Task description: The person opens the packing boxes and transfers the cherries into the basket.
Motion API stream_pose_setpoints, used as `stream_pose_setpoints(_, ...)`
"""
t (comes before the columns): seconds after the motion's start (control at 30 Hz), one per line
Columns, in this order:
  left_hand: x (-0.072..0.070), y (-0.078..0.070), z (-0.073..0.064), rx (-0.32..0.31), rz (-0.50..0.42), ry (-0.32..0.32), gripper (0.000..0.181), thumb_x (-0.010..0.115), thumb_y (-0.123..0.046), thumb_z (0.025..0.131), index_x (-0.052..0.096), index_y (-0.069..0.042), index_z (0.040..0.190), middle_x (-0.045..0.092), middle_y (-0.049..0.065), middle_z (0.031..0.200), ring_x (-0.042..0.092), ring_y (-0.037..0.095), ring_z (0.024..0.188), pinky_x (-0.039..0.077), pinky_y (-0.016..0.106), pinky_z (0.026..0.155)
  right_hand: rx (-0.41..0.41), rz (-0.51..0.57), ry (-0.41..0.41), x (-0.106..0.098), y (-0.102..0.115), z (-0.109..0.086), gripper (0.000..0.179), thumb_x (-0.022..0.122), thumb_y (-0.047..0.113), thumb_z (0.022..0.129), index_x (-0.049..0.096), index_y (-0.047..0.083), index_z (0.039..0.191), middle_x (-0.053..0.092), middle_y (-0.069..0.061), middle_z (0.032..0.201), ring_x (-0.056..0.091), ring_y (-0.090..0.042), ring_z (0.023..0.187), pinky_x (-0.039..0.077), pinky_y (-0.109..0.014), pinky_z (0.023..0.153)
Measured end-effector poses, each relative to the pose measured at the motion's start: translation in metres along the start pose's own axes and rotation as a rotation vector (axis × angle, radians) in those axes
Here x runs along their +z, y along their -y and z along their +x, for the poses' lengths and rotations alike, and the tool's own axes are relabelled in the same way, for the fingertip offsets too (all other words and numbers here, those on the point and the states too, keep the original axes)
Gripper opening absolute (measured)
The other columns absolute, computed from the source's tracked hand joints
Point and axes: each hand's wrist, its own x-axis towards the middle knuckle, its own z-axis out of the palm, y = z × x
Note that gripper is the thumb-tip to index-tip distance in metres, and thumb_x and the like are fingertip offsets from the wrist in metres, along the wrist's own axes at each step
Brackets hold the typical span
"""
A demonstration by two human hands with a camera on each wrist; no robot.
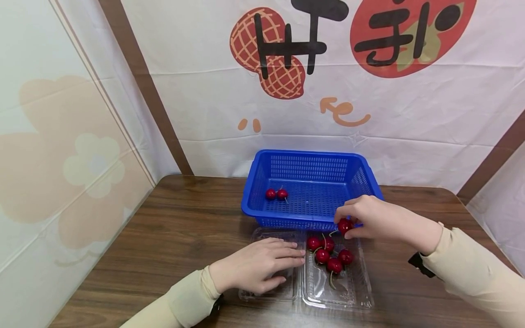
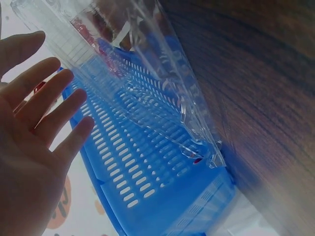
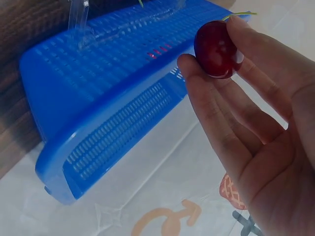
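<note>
My right hand (image 1: 365,217) pinches a dark red cherry (image 3: 216,49) between thumb and fingertips, above the far edge of a clear plastic clamshell box (image 1: 357,291). Several cherries (image 1: 322,256) with green stems lie in the right half of that box. On its left half, my left hand (image 1: 262,264) rests with the fingers stretched out, tips near the middle fold; in the left wrist view the fingers look spread and hold nothing. Behind the box stands a blue plastic basket (image 1: 316,220), where two cherries (image 1: 276,194) sit at the left of its floor.
A brown wooden table (image 1: 176,246) carries everything. Behind it hangs a white printed cloth (image 1: 197,91), close to the back of the basket. Another pale cloth with a flower print (image 1: 61,150) hangs along the left side.
</note>
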Motion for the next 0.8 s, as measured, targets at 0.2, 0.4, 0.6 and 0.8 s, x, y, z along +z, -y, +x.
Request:
stream_pose_setpoints(0.2, 0.000, 0.000, 0.000, 0.000, -0.005, 0.005, 0.050, 0.062, -0.031, 0.087, 0.053, -0.016, 0.135, 0.052, -0.002, 0.139, 0.046, 0.018, 0.131, 0.038, 0.034, 0.110, 0.013, 0.019, -0.003, -0.004, -0.007, 0.006, 0.021, 0.079, 0.017, 0.075, 0.067, 0.016, 0.092, 0.065, 0.010, 0.083, 0.055, -0.001, 0.067, 0.049, -0.018, 0.058)
stream_pose_setpoints(0.4, 0.001, 0.000, 0.001, 0.007, -0.005, -0.002, 0.050, 0.063, -0.030, 0.087, 0.054, -0.016, 0.134, 0.052, -0.001, 0.139, 0.047, 0.018, 0.131, 0.039, 0.034, 0.109, 0.030, 0.023, -0.002, -0.007, -0.016, 0.015, 0.019, 0.079, 0.017, 0.076, 0.067, 0.019, 0.091, 0.066, 0.011, 0.082, 0.056, 0.000, 0.066, 0.049, -0.018, 0.058)
stream_pose_setpoints(0.6, 0.001, 0.001, 0.001, 0.003, -0.007, 0.001, 0.051, 0.062, -0.031, 0.087, 0.053, -0.017, 0.135, 0.052, -0.002, 0.140, 0.046, 0.018, 0.132, 0.038, 0.034, 0.110, 0.048, 0.033, 0.008, -0.011, -0.023, 0.025, 0.022, 0.079, 0.017, 0.075, 0.067, 0.018, 0.093, 0.068, 0.007, 0.084, 0.061, -0.001, 0.068, 0.052, -0.019, 0.061)
stream_pose_setpoints(0.8, 0.001, 0.001, 0.001, 0.001, -0.015, 0.005, 0.051, 0.062, -0.030, 0.087, 0.053, -0.017, 0.135, 0.051, -0.002, 0.140, 0.045, 0.018, 0.132, 0.038, 0.034, 0.110, 0.070, 0.034, 0.018, -0.012, -0.030, 0.035, 0.021, 0.079, 0.021, 0.076, 0.068, 0.018, 0.094, 0.069, 0.006, 0.086, 0.060, 0.000, 0.067, 0.052, -0.018, 0.061)
